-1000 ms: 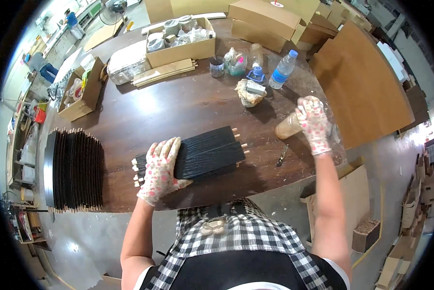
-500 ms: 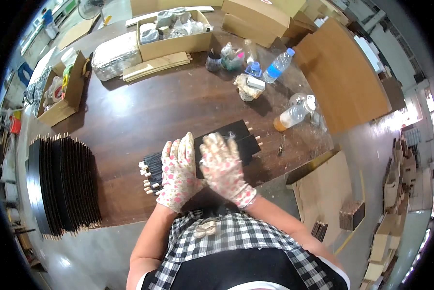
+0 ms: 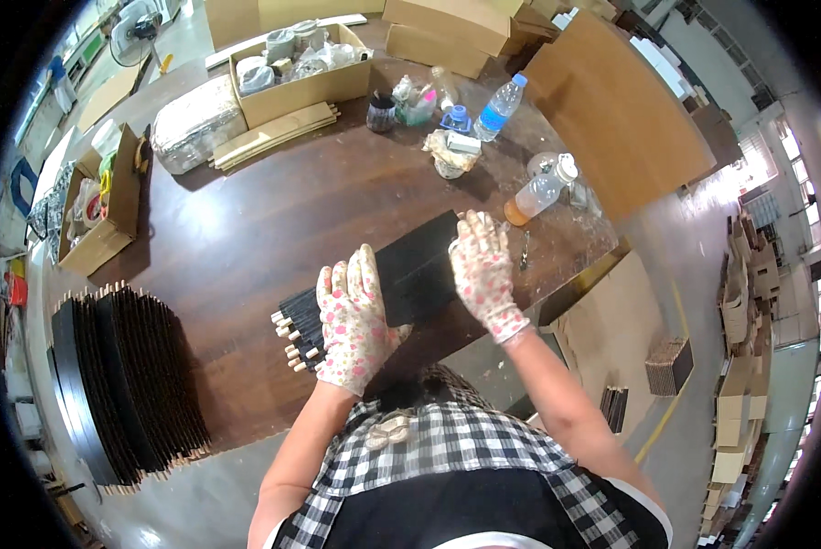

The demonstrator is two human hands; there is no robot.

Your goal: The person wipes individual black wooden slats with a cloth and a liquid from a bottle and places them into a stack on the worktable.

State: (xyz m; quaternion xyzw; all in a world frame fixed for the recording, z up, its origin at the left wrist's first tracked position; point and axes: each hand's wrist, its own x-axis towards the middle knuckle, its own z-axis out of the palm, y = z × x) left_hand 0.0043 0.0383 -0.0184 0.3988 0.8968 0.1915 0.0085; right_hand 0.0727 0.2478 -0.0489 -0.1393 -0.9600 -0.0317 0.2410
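A bundle of flat black slats [image 3: 417,265] with pale wooden pegs at the ends lies slantwise near the table's front edge. Across its left part rests my left hand [image 3: 351,320], in a floral glove, fingers stretched out and thumb apart. My right hand [image 3: 485,274], gloved alike, lies against the bundle's right end with its fingers extended, hiding the pegs there. Pegs show uncovered at the left end. At the table's left stands a large stack of similar black slats [image 3: 122,384] with pegs along its edges.
Beyond my right hand are a bottle with orange liquid [image 3: 540,192], a water bottle [image 3: 500,110] and a paper-topped cup [image 3: 450,154]. Cardboard boxes [image 3: 305,91] and a plastic-wrapped bundle [image 3: 197,125] sit at the back. A smaller box [image 3: 108,215] stands far left.
My right hand has slid rightward from the middle of the slats to their right end, covering the pegs there. My left hand stays on the left part. The whole view has shifted slightly.
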